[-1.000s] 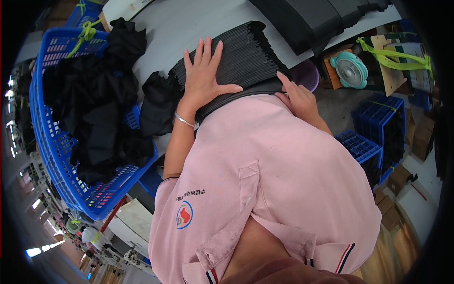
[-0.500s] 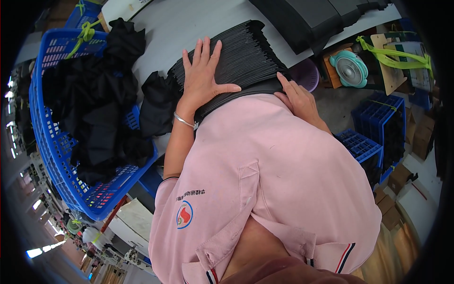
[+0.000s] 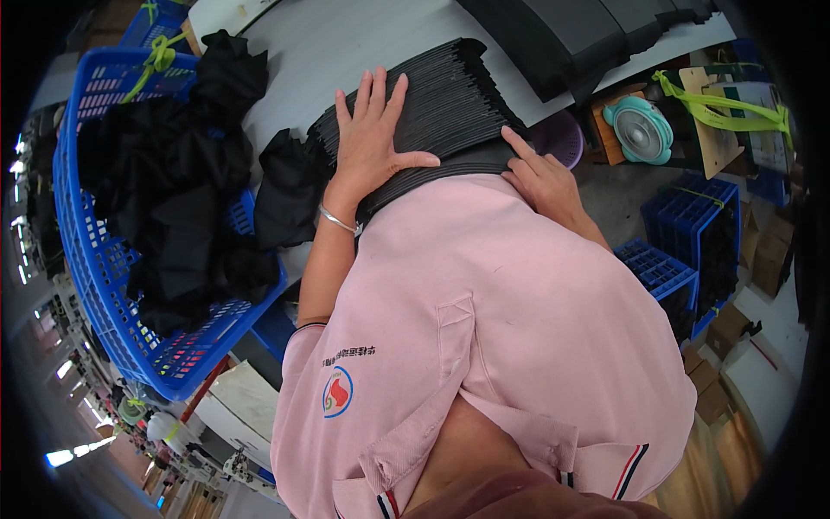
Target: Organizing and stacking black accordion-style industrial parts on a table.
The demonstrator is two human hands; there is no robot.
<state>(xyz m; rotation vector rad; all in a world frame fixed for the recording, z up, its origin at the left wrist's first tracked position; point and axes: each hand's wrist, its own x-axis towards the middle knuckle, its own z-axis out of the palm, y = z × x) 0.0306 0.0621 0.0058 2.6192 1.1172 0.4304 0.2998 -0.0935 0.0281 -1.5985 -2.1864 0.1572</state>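
A fanned stack of black fabric pieces lies on the table in front of me, its many edges showing as close ridges. My left hand rests flat on the left part of the stack, fingers spread and thumb stretched to the right. At the stack's near right corner is my right hand, its index finger stretched out to the edge of the fabric and its other fingers loosely bent. It holds nothing that I can see. My body hides the stack's near edge.
A blue plastic basket heaped with crumpled black fabric stands at the left. More black fabric lies on the grey-white table at the far right. Beyond my right hand are a purple basket, a teal fan and blue crates.
My right index finger has shifted slightly left and up along the fabric's corner, and the hand's other fingers are more bent. My left hand stays in place.
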